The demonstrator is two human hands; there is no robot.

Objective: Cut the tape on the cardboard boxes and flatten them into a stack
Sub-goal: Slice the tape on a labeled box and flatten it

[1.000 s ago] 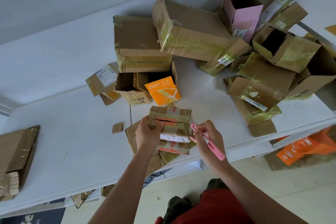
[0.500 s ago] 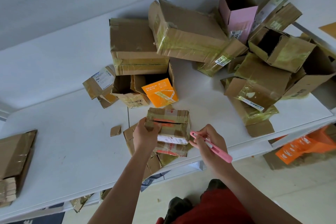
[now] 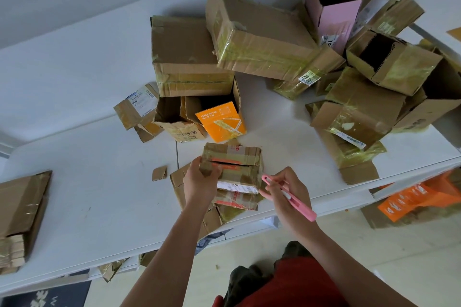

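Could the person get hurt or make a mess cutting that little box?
Maybe. The left hand grips the small box close to where the pink cutter in the right hand points, so a slip could nick fingers. The box also sits near the table edge, so it might slide off.

Right hand [image 3: 287,197] with pink cutter [image 3: 289,198] drew back from right edge of small taped box [image 3: 233,169], toward lower right of frame; cutter tip ended just beside box's right side. Left hand [image 3: 200,182] kept grip on box's left end. Slit across box top showed dark and open.
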